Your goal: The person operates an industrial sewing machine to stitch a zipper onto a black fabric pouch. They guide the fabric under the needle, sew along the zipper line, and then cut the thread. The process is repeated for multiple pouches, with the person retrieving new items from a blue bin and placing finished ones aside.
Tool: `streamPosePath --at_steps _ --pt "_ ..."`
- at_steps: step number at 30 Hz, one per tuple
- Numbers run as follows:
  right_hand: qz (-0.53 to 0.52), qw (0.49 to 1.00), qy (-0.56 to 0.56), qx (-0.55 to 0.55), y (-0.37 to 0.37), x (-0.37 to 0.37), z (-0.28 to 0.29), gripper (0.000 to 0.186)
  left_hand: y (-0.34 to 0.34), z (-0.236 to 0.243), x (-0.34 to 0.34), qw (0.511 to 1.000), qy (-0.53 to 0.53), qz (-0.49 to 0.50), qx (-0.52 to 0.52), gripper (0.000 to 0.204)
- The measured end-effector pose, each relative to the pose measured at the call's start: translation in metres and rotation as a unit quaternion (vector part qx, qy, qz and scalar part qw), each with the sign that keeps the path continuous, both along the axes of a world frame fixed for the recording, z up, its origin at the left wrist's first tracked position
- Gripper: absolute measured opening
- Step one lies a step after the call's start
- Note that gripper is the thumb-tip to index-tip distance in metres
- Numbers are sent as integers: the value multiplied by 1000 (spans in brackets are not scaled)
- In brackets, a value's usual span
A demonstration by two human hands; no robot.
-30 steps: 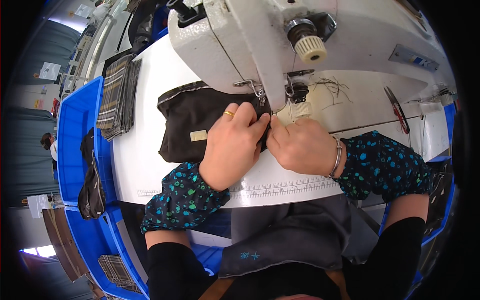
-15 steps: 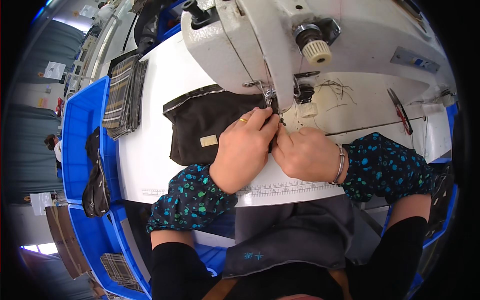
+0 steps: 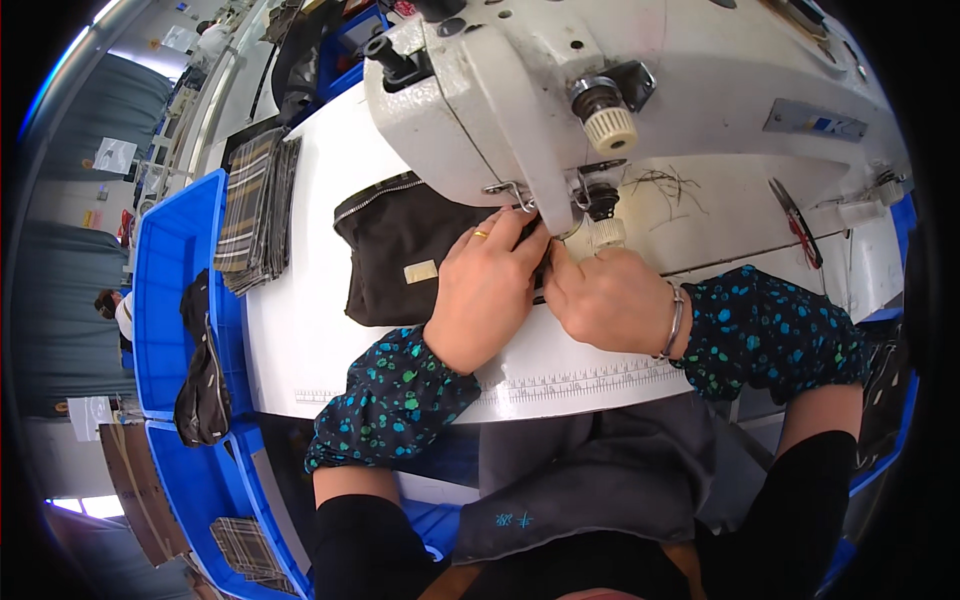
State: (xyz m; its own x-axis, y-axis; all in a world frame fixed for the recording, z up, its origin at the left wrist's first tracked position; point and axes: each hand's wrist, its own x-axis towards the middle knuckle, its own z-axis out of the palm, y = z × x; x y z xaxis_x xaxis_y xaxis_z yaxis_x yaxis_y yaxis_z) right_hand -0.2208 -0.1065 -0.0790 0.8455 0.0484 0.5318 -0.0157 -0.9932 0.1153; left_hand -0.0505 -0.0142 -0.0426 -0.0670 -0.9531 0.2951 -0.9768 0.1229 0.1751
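Note:
A dark brown fabric pouch (image 3: 390, 270) with a metal zipper along its far edge and a small cream label lies on the sewing table. Its right edge runs under the head of a white sewing machine (image 3: 520, 130). My left hand (image 3: 487, 290), with a gold ring, grips the pouch close to the needle area, fingers bent and pressed together. Beside it, my right hand (image 3: 612, 305) pinches the pouch's right edge between thumb and fingers. The two hands nearly touch. My fingers and the machine head hide the needle and the stitched spot.
Plaid fabric pieces (image 3: 255, 205) are stacked at the table's left. Blue bins (image 3: 185, 300) stand beyond that edge, one with a dark zippered piece (image 3: 203, 370) over its rim. Scissors (image 3: 797, 225) and loose threads (image 3: 665, 185) lie right of the machine. A printed ruler (image 3: 560, 388) follows the near edge.
The view has shifted slightly. My fingertips now cover the presser foot area that showed before. Both hands keep their hold on the pouch.

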Motion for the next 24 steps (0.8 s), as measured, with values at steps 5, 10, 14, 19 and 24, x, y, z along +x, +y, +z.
streamPosePath --at_steps 5,10,14,19,24 --pt "-1 1000 9 3 4 -5 4 22 17 5 8 1000 0 -12 13 40" --pt "11 999 22 -21 18 -13 6 26 21 6 12 999 -8 -46 -26 30" --pt "14 999 25 -27 20 -14 6 27 19 2 6 994 -49 -77 -58 25" --pt "13 999 26 -22 20 -14 7 28 16 -3 6 992 -44 -97 -62 23" --pt "-3 999 16 -39 19 -11 7 31 8 -4 9 994 -24 -92 -55 24"
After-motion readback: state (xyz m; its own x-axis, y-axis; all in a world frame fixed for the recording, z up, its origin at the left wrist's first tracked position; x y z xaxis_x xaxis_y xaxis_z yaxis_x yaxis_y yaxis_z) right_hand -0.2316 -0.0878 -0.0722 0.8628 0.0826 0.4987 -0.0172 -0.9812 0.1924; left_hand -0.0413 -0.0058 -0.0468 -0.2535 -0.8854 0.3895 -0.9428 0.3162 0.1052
